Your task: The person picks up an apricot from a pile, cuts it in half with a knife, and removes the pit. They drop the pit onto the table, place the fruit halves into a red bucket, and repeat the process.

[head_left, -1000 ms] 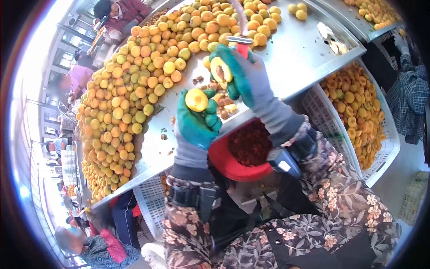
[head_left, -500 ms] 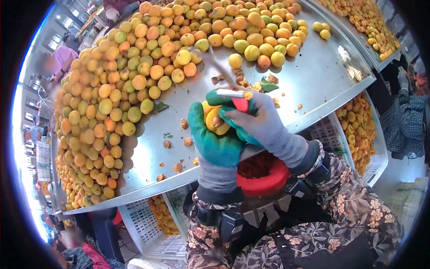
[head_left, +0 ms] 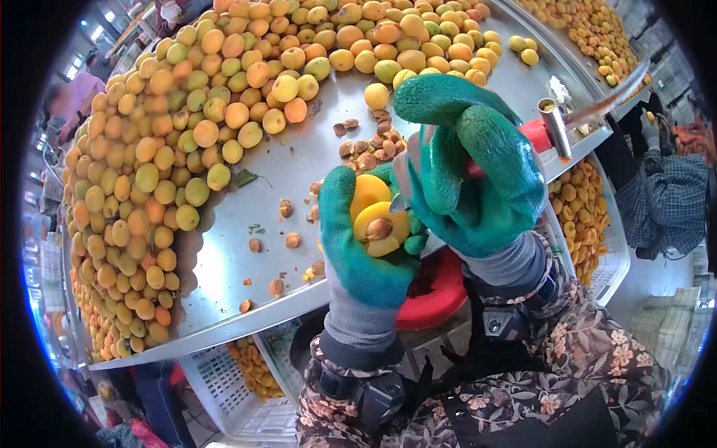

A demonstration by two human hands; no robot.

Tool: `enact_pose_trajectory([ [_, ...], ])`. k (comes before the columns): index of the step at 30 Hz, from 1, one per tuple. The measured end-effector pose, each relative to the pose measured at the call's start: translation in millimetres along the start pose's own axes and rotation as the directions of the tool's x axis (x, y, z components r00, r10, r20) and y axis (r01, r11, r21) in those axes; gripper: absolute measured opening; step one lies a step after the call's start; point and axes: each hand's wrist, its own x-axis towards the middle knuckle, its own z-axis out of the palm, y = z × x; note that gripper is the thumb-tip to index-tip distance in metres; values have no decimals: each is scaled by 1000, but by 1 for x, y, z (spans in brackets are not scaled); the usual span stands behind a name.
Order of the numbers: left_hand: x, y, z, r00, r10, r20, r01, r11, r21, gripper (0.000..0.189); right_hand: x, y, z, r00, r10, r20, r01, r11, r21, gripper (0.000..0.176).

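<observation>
My left hand (head_left: pixel 366 261), in a green-coated grey glove, is closed around an apricot (head_left: pixel 382 240) cut open into halves. The brown pit (head_left: pixel 379 228) sits in the near half. My right hand (head_left: pixel 474 160), gloved alike, grips a knife by its red handle (head_left: pixel 533 136). The knife's curved blade (head_left: pixel 612 93) points away to the right, blurred. A small metal tip (head_left: pixel 399 202) pokes out below the right hand, beside the cut apricot. Loose pits (head_left: pixel 370 153) lie in a heap on the metal table (head_left: pixel 231 280) behind my hands.
Whole apricots (head_left: pixel 172 134) are piled across the table's left and back. Below its edge stand white crates (head_left: pixel 216 381) holding apricot halves (head_left: pixel 582 209). A red round object (head_left: pixel 441 299) is beneath my hands. A co-worker in a checked sleeve (head_left: pixel 668 201) is at the right.
My right hand has turned over and lifted, swinging the knife blade from pointing up-left to pointing right. The apricot is more open, showing its pit. The view has shifted slightly.
</observation>
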Motion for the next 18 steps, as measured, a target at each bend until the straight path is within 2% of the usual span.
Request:
enact_pose_trajectory([
  [4,-1,1,7,1000,-16,-13,15,1000,-18,82,-4,-2,0,992,-18,127,11,998,61,39],
  [5,-1,9,10,979,-205,0,194,925,-328,81,-7,-6,1,992,-18,126,11,998,61,39],
  [6,1,15,11,925,-374,72,340,726,-597,81,-10,-13,4,994,30,108,-23,997,-68,39],
  [7,3,14,12,924,-375,72,341,726,-597,81,-11,-17,6,994,76,84,-58,979,-195,39],
  [12,10,0,3,942,-292,166,330,894,-303,65,-10,-16,5,989,139,39,-134,984,-120,26],
  [16,8,8,2,928,-366,74,368,867,-337,62,-8,-11,2,979,203,-2,-203,978,-42,20],
  [18,8,11,3,912,-410,25,391,848,-359,60,-8,-11,2,985,172,6,-171,984,-51,20],
])
